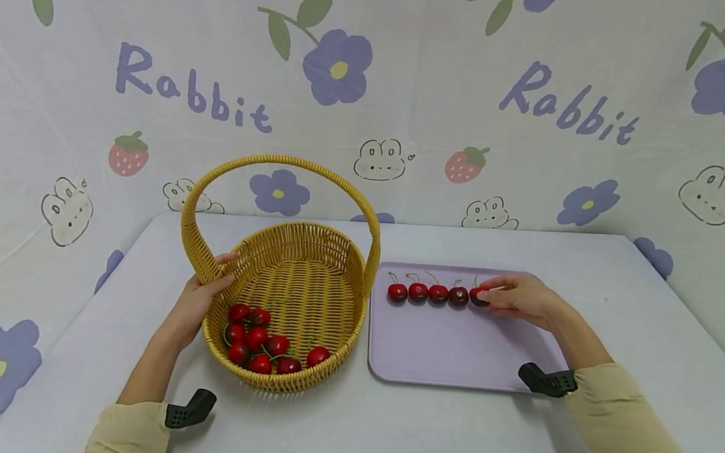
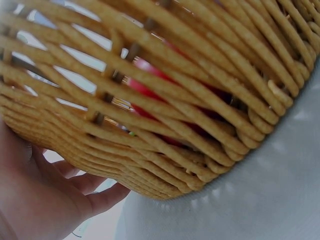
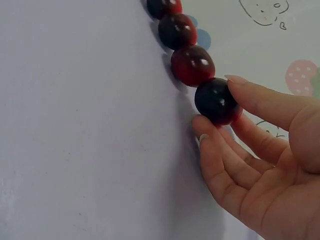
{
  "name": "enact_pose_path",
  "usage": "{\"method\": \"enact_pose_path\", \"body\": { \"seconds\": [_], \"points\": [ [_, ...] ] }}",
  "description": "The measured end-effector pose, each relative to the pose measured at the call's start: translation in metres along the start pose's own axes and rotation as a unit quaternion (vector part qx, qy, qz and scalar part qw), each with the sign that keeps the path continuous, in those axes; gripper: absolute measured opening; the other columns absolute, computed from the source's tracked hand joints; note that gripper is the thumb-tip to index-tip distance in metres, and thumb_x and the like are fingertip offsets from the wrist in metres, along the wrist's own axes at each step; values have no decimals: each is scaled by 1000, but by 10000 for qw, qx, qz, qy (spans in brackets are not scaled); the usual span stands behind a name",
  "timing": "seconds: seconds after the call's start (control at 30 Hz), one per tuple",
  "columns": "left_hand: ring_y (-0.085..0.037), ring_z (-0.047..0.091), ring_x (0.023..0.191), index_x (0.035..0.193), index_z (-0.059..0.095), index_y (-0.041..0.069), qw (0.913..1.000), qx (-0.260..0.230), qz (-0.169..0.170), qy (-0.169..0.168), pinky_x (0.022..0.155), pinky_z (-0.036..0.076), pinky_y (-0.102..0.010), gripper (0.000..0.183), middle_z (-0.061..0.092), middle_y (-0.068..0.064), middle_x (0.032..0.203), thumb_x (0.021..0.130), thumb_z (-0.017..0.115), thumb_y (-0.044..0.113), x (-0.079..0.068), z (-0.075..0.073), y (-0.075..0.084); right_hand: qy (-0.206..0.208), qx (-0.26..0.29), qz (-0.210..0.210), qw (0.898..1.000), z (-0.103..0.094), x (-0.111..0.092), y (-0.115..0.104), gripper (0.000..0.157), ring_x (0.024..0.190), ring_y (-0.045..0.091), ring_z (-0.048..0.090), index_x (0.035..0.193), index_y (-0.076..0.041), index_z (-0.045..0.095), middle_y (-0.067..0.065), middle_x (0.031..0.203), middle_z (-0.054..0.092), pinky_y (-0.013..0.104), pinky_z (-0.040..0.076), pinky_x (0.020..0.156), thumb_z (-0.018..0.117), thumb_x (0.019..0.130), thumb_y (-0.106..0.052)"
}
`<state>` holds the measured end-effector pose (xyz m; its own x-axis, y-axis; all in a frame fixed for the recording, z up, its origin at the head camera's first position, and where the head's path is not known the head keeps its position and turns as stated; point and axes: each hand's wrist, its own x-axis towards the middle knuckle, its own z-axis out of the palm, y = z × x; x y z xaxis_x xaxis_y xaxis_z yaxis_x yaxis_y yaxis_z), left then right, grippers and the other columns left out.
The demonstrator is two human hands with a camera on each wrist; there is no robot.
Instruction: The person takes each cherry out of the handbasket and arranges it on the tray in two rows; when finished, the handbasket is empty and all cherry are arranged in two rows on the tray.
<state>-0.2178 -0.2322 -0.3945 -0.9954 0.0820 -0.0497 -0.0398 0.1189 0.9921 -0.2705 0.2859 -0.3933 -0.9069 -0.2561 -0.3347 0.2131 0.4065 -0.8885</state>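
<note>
My right hand [image 1: 524, 301] pinches a dark red cherry [image 3: 218, 101] between thumb and fingers, at the right end of a row of cherries [image 1: 438, 294] with green stems. The row lies along the far part of a pale purple tray [image 1: 455, 352]. At the left, my left hand [image 1: 198, 299] grips the side of a yellow wicker basket [image 1: 291, 383], by the foot of its tall handle. Several cherries [image 1: 256, 337] lie inside the basket, gathered toward its near left. Through the weave, the left wrist view shows a bit of red.
The basket and tray stand side by side on a white-covered table [image 1: 348, 429]. The basket's arched handle [image 1: 285, 160] rises high above its rim. Behind the table hangs a cloth [image 1: 411, 68] printed with flowers, rabbits and strawberries.
</note>
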Motion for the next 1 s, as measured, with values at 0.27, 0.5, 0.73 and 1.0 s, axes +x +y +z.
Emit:
{"method": "enact_pose_path", "body": {
  "seconds": [0.27,0.5,0.73,1.0],
  "points": [
    [-36,29,132,148,27,7,10000,22,-43,19,108,17,-52,47,28,-21,148,103,38,13,0,0,0,42,72,73,9999,-1,4,3,45,85,15,64,124,13,51,5,100,66,29,52,77,66,90,-13],
    [-34,29,132,148,27,7,10000,44,6,16,108,18,-51,47,26,-19,149,103,39,14,-1,0,0,67,-98,123,9999,0,3,1,48,86,14,64,128,13,49,5,104,66,29,51,77,64,92,-15],
    [-34,30,132,148,28,7,10000,44,41,15,107,19,-50,48,27,-19,148,103,39,14,-1,1,0,191,-84,160,9997,0,1,-1,49,83,13,63,131,10,45,7,106,65,29,51,73,62,94,-16],
    [-35,30,132,148,27,8,10000,48,5,38,107,20,-50,48,27,-19,149,103,39,15,-1,1,0,362,-618,106,9974,2,2,-2,43,82,15,60,122,9,52,11,104,63,29,51,70,66,91,-17]
  ]
}}
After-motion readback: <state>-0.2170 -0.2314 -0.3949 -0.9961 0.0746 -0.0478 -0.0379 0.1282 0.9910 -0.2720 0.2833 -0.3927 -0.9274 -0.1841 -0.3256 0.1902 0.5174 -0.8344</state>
